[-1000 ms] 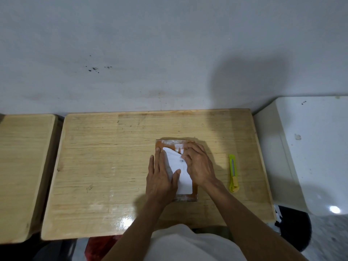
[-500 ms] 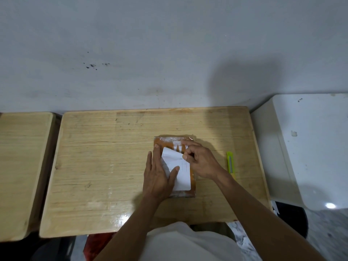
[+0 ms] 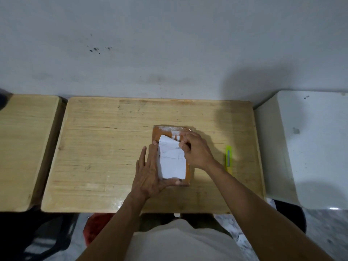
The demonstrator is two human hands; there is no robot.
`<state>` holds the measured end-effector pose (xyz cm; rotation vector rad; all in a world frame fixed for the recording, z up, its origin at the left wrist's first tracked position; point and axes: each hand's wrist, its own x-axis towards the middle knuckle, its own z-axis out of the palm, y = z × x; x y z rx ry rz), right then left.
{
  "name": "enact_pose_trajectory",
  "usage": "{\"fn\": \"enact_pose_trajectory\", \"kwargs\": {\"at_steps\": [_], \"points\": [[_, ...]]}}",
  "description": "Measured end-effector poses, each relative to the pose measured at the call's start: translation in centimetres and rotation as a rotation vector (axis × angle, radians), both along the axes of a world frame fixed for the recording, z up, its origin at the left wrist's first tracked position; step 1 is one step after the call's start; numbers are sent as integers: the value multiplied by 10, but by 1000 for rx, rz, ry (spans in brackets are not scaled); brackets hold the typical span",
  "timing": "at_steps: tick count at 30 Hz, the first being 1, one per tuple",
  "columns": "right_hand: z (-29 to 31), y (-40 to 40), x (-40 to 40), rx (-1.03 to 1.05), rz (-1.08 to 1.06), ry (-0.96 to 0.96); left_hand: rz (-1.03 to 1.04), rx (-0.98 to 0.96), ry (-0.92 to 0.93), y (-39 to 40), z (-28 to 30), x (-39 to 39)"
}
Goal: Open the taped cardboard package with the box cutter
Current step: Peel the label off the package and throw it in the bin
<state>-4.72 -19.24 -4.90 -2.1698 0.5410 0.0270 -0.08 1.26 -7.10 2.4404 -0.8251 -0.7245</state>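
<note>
A small brown cardboard package (image 3: 163, 132) wrapped in clear tape lies on the wooden table (image 3: 105, 151), right of centre. A white label (image 3: 172, 162) covers most of its top, and the label's far right corner is lifted. My right hand (image 3: 195, 150) pinches that lifted corner between thumb and fingers. My left hand (image 3: 150, 170) lies flat against the package's left side, with the thumb along its near edge. The yellow-green box cutter (image 3: 229, 157) lies untouched on the table, just right of my right wrist.
A second wooden table (image 3: 22, 147) stands at the left across a narrow gap. A white surface (image 3: 308, 147) stands at the right. A grey wall rises behind the tables. A red object (image 3: 96, 225) shows under the table's near edge.
My right hand went from lying flat on the package to pinching the label's far right corner and peeling it up. My left hand shifted left and nearer, with the thumb now along the near edge.
</note>
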Motion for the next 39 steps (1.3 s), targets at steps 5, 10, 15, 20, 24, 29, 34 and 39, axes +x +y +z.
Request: {"fn": "enact_pose_trajectory", "kwargs": {"at_steps": [5,10,15,20,24,29,34,39], "points": [[9,-15,-1,107,93,78,-60,-21,-26,3,-6,3],[7,-24,-5,255,124,95,-62,-5,-26,3,-7,2],[5,-29,-7,380,129,118,-63,20,-21,3,-7,3],[9,-35,-7,487,153,134,-53,3,-19,3,-7,3],[5,-40,-9,531,175,107,-43,-33,-13,4,-8,5],[2,-40,-12,588,125,57,-58,-149,-64,0,8,1],[-8,-41,-16,635,64,28,-76,-206,-102,-1,11,1],[-5,-38,-16,790,-97,-7,-68,-222,-93,3,9,1]]}}
